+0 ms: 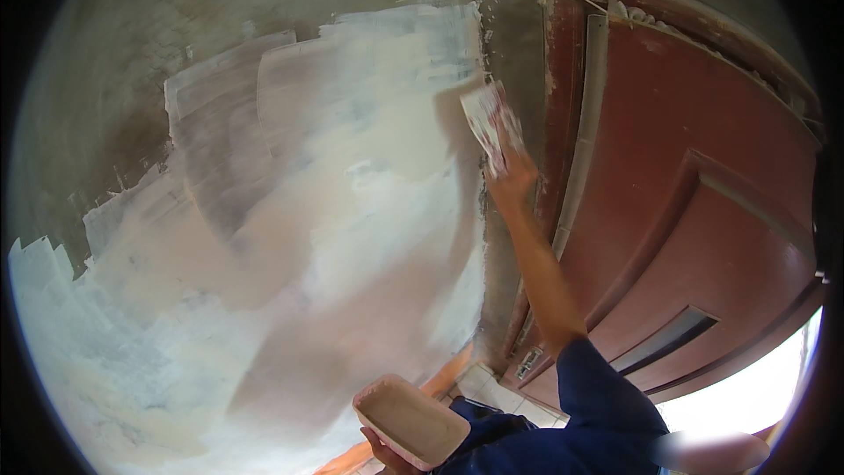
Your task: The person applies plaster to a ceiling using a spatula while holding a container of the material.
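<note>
Right hand gripping smeared spreader, left hand supporting shallow tray.

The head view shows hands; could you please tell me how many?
2: the right hand, upper centre, holds a smeared spreader; the left hand, bottom centre, partly hidden, holds a tray.

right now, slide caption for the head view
Right hand with flat tool, left hand with tray, at part-white wall.

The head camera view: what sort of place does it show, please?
Probably a room under renovation: a rough grey wall partly coated with white paste, a reddish-brown panelled door, and a shallow pinkish rectangular tub in the left hand.
</note>
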### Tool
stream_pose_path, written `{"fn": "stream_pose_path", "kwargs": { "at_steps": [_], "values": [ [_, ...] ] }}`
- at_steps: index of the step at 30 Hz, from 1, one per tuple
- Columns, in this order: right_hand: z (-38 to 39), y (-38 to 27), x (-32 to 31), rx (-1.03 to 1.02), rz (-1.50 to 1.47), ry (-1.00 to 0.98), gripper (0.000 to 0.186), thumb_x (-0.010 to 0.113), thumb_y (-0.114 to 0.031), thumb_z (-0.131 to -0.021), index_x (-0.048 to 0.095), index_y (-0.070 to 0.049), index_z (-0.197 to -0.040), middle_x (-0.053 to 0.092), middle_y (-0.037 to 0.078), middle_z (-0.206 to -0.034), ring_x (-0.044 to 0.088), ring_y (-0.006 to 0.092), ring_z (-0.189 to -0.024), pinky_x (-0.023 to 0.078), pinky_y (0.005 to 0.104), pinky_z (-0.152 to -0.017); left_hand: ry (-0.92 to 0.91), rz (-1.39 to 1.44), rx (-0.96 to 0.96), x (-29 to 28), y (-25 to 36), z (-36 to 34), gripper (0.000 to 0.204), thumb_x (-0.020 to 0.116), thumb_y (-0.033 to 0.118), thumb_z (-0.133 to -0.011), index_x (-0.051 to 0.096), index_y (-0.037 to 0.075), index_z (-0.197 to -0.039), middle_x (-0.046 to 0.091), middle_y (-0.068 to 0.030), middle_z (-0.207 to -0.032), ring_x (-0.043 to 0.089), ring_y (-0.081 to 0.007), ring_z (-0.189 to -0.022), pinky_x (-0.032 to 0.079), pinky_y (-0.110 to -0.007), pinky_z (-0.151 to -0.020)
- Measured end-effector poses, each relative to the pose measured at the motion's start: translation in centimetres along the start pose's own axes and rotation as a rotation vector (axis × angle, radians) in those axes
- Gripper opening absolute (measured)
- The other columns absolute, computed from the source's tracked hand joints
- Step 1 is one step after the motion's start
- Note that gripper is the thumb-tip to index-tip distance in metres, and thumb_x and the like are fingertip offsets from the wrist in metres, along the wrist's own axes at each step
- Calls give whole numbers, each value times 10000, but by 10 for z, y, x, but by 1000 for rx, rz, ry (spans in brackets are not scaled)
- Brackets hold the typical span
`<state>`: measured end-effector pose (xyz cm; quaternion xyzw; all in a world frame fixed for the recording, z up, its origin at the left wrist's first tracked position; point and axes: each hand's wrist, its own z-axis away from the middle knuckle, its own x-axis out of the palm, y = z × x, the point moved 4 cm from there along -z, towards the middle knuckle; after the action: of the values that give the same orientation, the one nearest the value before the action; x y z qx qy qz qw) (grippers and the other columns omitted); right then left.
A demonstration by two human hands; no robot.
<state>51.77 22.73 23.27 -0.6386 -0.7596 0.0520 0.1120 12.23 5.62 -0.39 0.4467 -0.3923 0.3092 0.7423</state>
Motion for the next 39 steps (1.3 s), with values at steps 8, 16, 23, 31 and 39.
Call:
{"fn": "stream_pose_path", "kwargs": {
  "at_steps": [8, 16, 23, 31, 39],
  "values": [
    [22, 28, 41, -100, -68, -137, 722, 610, 69, -558, 583, -66, -1267, 536, 187, -672, 549, 325, -599, 447, 404, -541, -35, -38, 4, 10, -3, -6, 717, 313, 643, -921, 353, 129, -1419, 446, -119, -1387, 456, -320, -1242, 370, -483, -1044],
    [180, 26, -10, 352, 157, -676, 686, 686, -28, -650, 532, -93, -1315, 640, 172, -852, 622, 350, -808, 496, 432, -767, -32, -47, 21, 7, 3, -8, 704, 307, 641, -924, 363, 132, -1407, 456, -113, -1368, 467, -311, -1224, 382, -475, -1029],
    [56, -5, -31, 255, 9, -162, 543, 622, 41, -756, 579, -114, -1275, 593, 165, -1237, 575, 324, -1141, 501, 371, -909, -38, -59, 25, 8, 3, -7, 694, 302, 639, -927, 371, 134, -1397, 464, -108, -1352, 477, -302, -1208, 394, -468, -1016],
    [108, 8, 39, -32, 143, -274, 608, 681, -71, -691, 560, -71, -1287, 571, 162, -728, 540, 311, -634, 453, 411, -596, -48, -53, 42, 7, 4, -2, 682, 297, 637, -930, 381, 136, -1385, 474, -102, -1334, 489, -293, -1190, 407, -460, -1001],
    [250, -28, -26, 160, 1, -537, 571, 640, -87, -783, 499, -84, -1337, 568, 163, -1266, 616, 334, -1042, 518, 347, -850, -15, -50, 93, -1, 17, 3, 671, 292, 635, -933, 391, 139, -1373, 484, -96, -1316, 500, -283, -1173, 419, -452, -986]
  ]
}}
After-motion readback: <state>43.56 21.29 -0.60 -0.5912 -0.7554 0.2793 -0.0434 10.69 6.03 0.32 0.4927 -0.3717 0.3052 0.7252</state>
